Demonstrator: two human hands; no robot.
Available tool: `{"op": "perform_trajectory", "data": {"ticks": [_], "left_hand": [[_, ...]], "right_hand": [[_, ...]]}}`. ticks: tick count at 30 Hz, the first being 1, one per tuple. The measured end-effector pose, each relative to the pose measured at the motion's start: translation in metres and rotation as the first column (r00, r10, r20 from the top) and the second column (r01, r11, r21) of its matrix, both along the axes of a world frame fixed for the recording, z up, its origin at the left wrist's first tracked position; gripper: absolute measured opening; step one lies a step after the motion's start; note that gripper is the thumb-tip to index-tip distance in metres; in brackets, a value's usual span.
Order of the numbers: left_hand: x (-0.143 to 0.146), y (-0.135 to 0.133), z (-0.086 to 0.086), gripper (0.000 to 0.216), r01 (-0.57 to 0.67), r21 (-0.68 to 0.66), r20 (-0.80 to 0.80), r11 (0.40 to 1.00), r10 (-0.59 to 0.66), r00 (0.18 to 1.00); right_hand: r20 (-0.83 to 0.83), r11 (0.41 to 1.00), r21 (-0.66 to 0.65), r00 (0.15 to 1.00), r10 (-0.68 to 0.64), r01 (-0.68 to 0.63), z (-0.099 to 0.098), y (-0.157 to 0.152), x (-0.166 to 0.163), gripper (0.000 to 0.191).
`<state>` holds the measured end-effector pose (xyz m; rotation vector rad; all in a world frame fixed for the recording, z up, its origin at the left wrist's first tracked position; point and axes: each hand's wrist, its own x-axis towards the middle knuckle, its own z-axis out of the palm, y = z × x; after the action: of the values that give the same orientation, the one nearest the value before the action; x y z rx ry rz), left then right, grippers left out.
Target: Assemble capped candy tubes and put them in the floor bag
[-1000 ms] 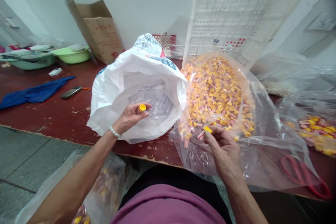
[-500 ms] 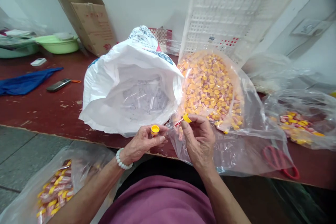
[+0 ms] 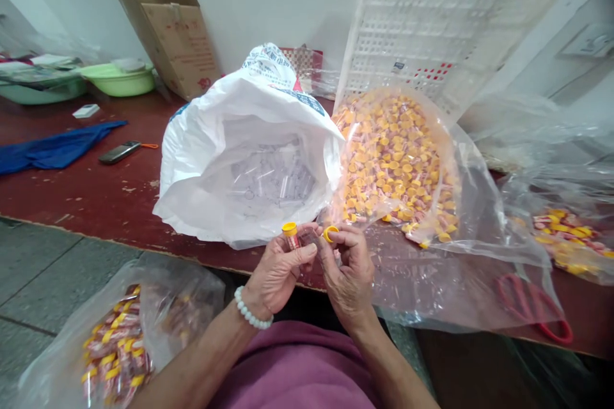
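Note:
My left hand (image 3: 281,271), a beaded bracelet at its wrist, is closed around a small yellow-capped tube (image 3: 293,239) with red-and-white contents. What else its fingers hold is hard to make out. Close beside it, my right hand (image 3: 351,271) pinches a yellow cap (image 3: 330,234) between thumb and fingers; the part below the cap is mostly hidden. Behind the hands a white sack (image 3: 192,185) gapes open, with clear empty tubes (image 3: 283,176) inside. To its right, a clear plastic bag (image 3: 480,204) holds a heap of yellow caps with red-and-white pieces (image 3: 396,153).
Red-handled scissors (image 3: 532,307) lie partly under plastic at the right. Filled tubes (image 3: 118,345) sit in a bag at lower left. A phone (image 3: 119,152), blue cloth (image 3: 62,147), green basin (image 3: 119,80), cardboard box (image 3: 180,45) and white crate (image 3: 407,32) stand or lie farther back.
My right hand has moved left and down with the yellow cap, close to my left hand. The tube in my left hand now shows more of its side. The view has shifted slightly.

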<state>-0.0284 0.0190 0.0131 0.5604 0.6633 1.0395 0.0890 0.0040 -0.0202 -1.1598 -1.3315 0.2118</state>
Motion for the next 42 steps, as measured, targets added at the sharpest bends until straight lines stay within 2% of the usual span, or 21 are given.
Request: {"op": "perform_trajectory", "data": {"ticks": [2, 4, 7, 12, 16, 18, 21, 22, 24, 28, 34, 38, 42], "left_hand": [[0.005, -0.001, -0.003, 0.03, -0.038, 0.016, 0.0, 0.999, 0.038, 0.999], [0.005, -0.002, -0.004, 0.03, -0.033, 0.053, -0.027, 0.998, 0.035, 0.999], [-0.001, -0.005, -0.006, 0.033, 0.065, 0.114, -0.127, 0.991, -0.05, 0.991], [-0.01, -0.006, -0.007, 0.039, 0.246, 0.179, -0.26, 0.953, -0.195, 0.946], [-0.014, -0.004, -0.007, 0.021, 0.291, 0.181, -0.246, 0.939, -0.244, 0.938], [-0.015, -0.004, -0.006, 0.018, 0.297, 0.137, -0.221, 0.945, -0.264, 0.939], [-0.016, -0.004, -0.007, 0.016, 0.326, 0.104, -0.196, 0.94, -0.302, 0.933], [-0.016, -0.004, -0.007, 0.016, 0.335, 0.101, -0.19, 0.937, -0.312, 0.931], [-0.015, -0.005, -0.01, 0.015, 0.35, 0.088, -0.178, 0.932, -0.331, 0.927], [-0.012, -0.005, -0.018, 0.012, 0.369, 0.029, -0.118, 0.929, -0.363, 0.924], [-0.007, -0.007, -0.025, 0.012, 0.415, -0.054, 0.015, 0.908, -0.414, 0.91], [-0.003, -0.008, -0.024, 0.013, 0.398, -0.099, 0.031, 0.912, -0.397, 0.917], [-0.001, -0.009, -0.022, 0.013, 0.401, -0.094, 0.01, 0.911, -0.402, 0.916]], "right_hand": [[-0.021, 1.0, 0.001, 1.0, -0.008, 0.008, 0.0, 0.001, 0.004, 0.011], [-0.11, 1.0, -0.013, 0.994, -0.026, 0.025, 0.006, 0.0, 0.008, 0.015], [-0.199, 0.999, -0.051, 0.98, 0.003, -0.014, 0.018, -0.002, 0.013, 0.021], [0.026, 0.98, -0.116, 0.986, 0.166, -0.162, 0.032, -0.004, 0.018, 0.013], [0.175, 0.947, -0.176, 0.938, 0.299, -0.269, 0.038, -0.005, 0.027, 0.01], [0.274, 0.932, -0.203, 0.896, 0.349, -0.301, 0.039, -0.007, 0.031, 0.023], [0.433, 0.935, -0.192, 0.829, 0.353, -0.298, 0.033, -0.01, 0.032, 0.067], [0.47, 0.939, -0.179, 0.813, 0.344, -0.294, 0.029, -0.011, 0.031, 0.077], [0.503, 0.95, -0.155, 0.806, 0.313, -0.272, 0.019, -0.012, 0.028, 0.083], [0.504, 0.962, -0.147, 0.82, 0.272, -0.229, 0.004, -0.015, 0.023, 0.083], [0.4, 0.927, -0.252, 0.843, 0.36, -0.276, 0.008, -0.02, 0.032, 0.093], [0.353, 0.917, -0.28, 0.858, 0.372, -0.283, 0.008, -0.022, 0.035, 0.09], [0.222, 0.899, -0.321, 0.899, 0.378, -0.298, 0.003, -0.025, 0.034, 0.09]]}}
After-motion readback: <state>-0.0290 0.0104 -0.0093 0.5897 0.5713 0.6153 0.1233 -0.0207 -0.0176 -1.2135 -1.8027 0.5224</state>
